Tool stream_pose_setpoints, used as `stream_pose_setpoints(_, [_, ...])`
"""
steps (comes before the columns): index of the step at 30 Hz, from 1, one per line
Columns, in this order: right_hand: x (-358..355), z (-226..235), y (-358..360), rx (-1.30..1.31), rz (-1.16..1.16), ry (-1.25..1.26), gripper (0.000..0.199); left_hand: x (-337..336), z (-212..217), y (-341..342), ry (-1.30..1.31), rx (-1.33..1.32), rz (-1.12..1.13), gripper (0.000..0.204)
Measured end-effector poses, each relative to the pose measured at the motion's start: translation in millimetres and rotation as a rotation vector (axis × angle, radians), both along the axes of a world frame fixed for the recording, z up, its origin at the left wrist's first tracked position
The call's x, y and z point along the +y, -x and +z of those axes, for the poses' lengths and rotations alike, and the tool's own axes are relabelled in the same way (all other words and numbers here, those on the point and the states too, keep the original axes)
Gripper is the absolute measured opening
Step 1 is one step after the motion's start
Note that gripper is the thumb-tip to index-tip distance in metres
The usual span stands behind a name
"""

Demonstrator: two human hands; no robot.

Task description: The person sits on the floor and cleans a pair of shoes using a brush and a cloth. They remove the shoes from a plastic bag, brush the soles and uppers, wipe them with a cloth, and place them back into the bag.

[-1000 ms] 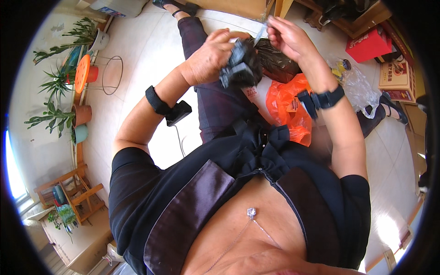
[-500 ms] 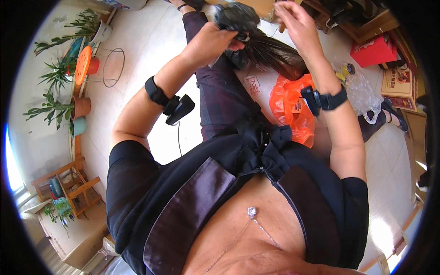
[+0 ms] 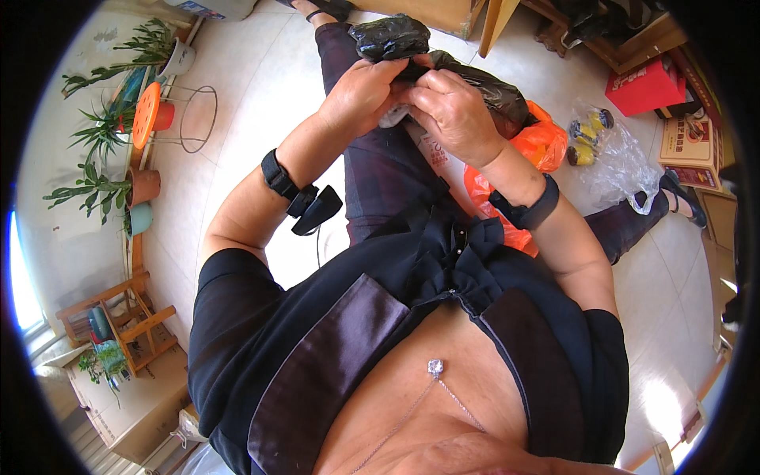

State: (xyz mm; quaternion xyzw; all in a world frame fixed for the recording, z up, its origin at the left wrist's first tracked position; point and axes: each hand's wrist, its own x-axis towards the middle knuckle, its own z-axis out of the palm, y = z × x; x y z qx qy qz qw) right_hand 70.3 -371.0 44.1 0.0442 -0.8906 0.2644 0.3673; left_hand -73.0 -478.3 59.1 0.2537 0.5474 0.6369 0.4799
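Observation:
A black plastic bag [image 3: 489, 89] is up between my hands at the top middle, its bulky part trailing to the right and a crumpled bunch standing above my left hand. My left hand [image 3: 362, 93] is closed around the bunched plastic. Close against it, my right hand [image 3: 461, 115] is closed too, fingers pinched together at the same spot. The exact bit of plastic between the fingertips is hidden. A small whitish piece [image 3: 394, 116] shows just below the fingers; its kind I cannot make out. Under my right forearm lies an orange plastic bag [image 3: 546, 144], partly covered.
On the right, a clear plastic bag [image 3: 625, 170] lies near yellow, dark-lidded jars [image 3: 582, 153]. Red boxes [image 3: 645, 87] and a tan carton [image 3: 690, 149] stand beyond. Potted plants [image 3: 142, 187], an orange-topped stool [image 3: 146, 115] and a wooden rack [image 3: 146, 332] line the left wall.
My right hand, raised apart on the right before, has come down and left to meet my left hand at the black bag. The bag's bunched top has stopped blurring.

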Motion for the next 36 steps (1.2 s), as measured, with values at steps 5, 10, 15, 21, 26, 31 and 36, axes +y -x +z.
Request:
stream_pose_setpoints(5, [6,-14,-14,-0.038,0.092,0.38,0.009,-5,1,1,-0.003,0.07,0.035,0.025])
stream_pose_setpoints(10, [13,-26,-18,-0.102,0.031,0.89,0.014,-6,-10,-6,0.066,-0.018,0.214,0.025])
stream_pose_setpoints(15, [15,-31,-16,-0.028,0.229,1.436,0.019,-7,-26,-19,-0.067,-0.162,0.317,0.022])
stream_pose_setpoints(21, [32,-38,-11,-0.031,0.218,1.599,0.02,-11,-38,-15,-0.103,-0.063,0.325,0.019])
stream_pose_setpoints(26, [55,-24,-9,-0.215,0.217,1.435,0.02,-19,-17,1,-0.374,1.315,-0.007,0.024])
stream_pose_setpoints(31, [80,-7,50,-0.635,0.237,0.792,0.024,-4,16,-4,-0.588,1.895,-0.512,0.013])
stream_pose_setpoints(36, [80,-21,85,-0.673,0.382,0.781,0.025,0,28,-9,-0.218,2.051,-0.367,0.006])
